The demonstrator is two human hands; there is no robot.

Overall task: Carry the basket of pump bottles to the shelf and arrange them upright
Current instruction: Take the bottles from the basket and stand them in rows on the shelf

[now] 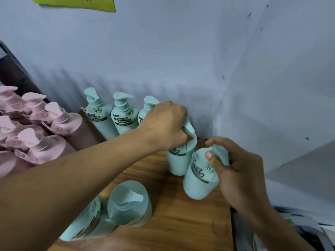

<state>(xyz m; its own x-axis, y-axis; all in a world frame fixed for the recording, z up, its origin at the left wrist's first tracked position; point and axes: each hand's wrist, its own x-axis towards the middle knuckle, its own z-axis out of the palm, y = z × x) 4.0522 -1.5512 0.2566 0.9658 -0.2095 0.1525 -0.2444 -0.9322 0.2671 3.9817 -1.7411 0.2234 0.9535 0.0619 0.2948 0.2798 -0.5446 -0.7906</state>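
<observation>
Three mint-green pump bottles [123, 115] stand upright in a row against the back wall on the wooden shelf [177, 220]. My left hand [163, 124] grips the pump head of a fourth green bottle [176, 163] standing to their right. My right hand [235, 171] holds the pump top of another green bottle [198, 183], tilted just in front of it. Two more green bottles [129, 205] stand at the shelf's front, partly behind my left forearm. No basket is in view.
Several pink pump bottles [59, 120] crowd the shelf's left side. A pale wall closes the back and the right corner. A yellow-green notice [76, 3] hangs on the wall above. The shelf's right edge [231, 211] drops to clutter below.
</observation>
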